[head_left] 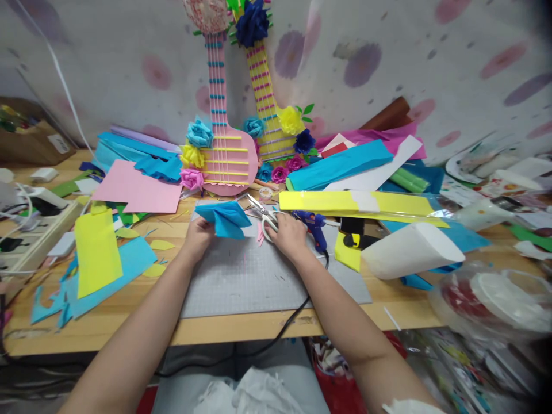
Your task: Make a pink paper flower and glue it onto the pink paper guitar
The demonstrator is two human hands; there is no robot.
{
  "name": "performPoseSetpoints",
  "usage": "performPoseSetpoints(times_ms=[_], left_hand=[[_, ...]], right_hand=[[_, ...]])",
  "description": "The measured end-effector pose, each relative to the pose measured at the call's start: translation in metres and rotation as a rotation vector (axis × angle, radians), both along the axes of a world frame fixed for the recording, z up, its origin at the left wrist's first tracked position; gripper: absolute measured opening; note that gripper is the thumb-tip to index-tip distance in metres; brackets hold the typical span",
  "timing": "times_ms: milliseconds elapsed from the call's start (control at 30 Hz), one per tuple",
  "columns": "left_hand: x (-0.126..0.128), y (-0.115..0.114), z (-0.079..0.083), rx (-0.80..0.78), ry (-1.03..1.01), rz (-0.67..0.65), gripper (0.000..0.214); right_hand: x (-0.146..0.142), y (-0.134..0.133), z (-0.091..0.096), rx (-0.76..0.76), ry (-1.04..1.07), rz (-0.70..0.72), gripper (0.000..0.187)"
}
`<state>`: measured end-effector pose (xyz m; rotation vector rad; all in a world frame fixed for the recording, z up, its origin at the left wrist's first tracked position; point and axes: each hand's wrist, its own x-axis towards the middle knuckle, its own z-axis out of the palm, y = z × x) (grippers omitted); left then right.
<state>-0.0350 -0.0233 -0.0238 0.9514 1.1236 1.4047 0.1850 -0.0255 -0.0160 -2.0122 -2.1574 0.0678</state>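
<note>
Folded blue crepe paper point(226, 218) is pinched at its left end by my left hand point(200, 234), above the grey cutting mat point(241, 284). My right hand point(291, 233) is wrapped around the handles of a pair of scissors point(259, 208). The blades point up and left, parted a little, close to the paper's right side but apart from it. A narrow pink strip point(260, 234) lies by the scissor handles. Just right of my right hand lies a blue hot glue gun point(316, 229), its black cord trailing toward the table's front edge.
Two paper guitars, one pink point(230, 152) and one yellow point(265, 86), lean on the back wall. Yellow crepe paper point(319, 202), a white roll point(409, 251) and a yellow-black tool point(354, 241) lie right. Pink sheets point(129, 187), yellow paper point(98, 253) and a power strip point(43, 236) lie left.
</note>
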Motion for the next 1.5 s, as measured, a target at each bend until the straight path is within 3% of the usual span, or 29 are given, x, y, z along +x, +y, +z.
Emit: performPoseSetpoints(times_ms=[100, 200, 333, 400, 467, 567, 667, 867, 1000, 1100, 1300, 1500], left_hand=[[0.001, 0.001, -0.002, 0.048, 0.107, 0.089, 0.031], [0.003, -0.003, 0.002, 0.026, 0.101, 0.072, 0.034], [0.008, -0.009, 0.010, -0.004, 0.102, -0.006, 0.034], [0.009, -0.011, 0.011, -0.002, 0.126, -0.032, 0.031], [0.010, -0.011, 0.008, 0.000, 0.177, -0.035, 0.027], [0.010, -0.011, 0.004, -0.001, 0.216, -0.050, 0.029], [0.009, -0.011, 0.003, 0.016, 0.115, -0.134, 0.038], [0.007, -0.010, 0.011, -0.045, -0.118, -0.134, 0.050], [0.008, -0.010, 0.015, -0.095, -0.184, -0.130, 0.050], [0.010, -0.009, 0.014, -0.121, -0.147, -0.129, 0.050], [0.014, -0.001, -0.001, -0.020, -0.098, -0.009, 0.043], [0.008, 0.006, -0.009, -0.007, -0.111, 0.130, 0.031]], right_hand=[[0.001, -0.001, -0.001, 0.034, 0.116, 0.020, 0.035], [-0.004, 0.000, 0.001, 0.053, 0.535, 0.099, 0.047], [-0.021, 0.001, 0.007, -0.318, 1.231, 0.181, 0.066], [-0.031, 0.001, 0.008, -0.471, 1.408, 0.182, 0.067], [-0.038, 0.004, 0.007, -0.489, 1.494, 0.157, 0.060], [-0.043, 0.011, 0.003, -0.427, 1.496, 0.080, 0.040], [-0.044, 0.018, -0.001, -0.433, 1.528, 0.044, 0.030], [-0.041, 0.023, 0.000, -0.762, 1.761, 0.033, 0.034], [-0.042, 0.021, 0.001, -0.829, 1.767, 0.045, 0.038], [-0.046, 0.021, -0.001, -0.757, 1.722, 0.029, 0.036], [-0.059, 0.025, -0.011, -0.452, 1.485, 0.052, 0.030], [-0.068, 0.028, -0.024, -0.324, 1.286, 0.091, 0.026]])
